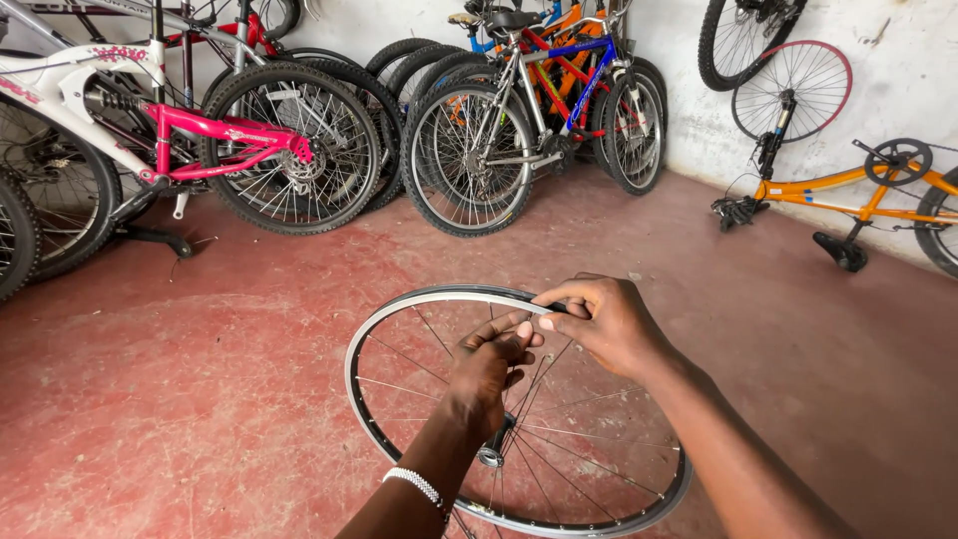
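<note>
Holding the bare silver-rimmed, black-spoked bicycle wheel (399, 329) low in front of you above the worn red concrete floor (200, 399), you have both hands at its upper rim. Your right hand (609, 324) is pinched shut on the rim's top edge, thumb and fingers closed over the metal. Your left hand (489, 364), with a white beaded bracelet (417, 486) at the wrist, is curled narrow among the spokes just below, fingertips meeting the right hand's; I cannot tell what it grips. The hub (491, 454) sits beneath your left forearm. Only 2 close grips steady the wheel, so in my judgement it could swing or drop if either loosens, and fingers threaded between spokes could get nipped. A pink-framed bicycle (215, 135) and a blue-and-red bicycle (559, 90) stand well apart by the wall.
</note>
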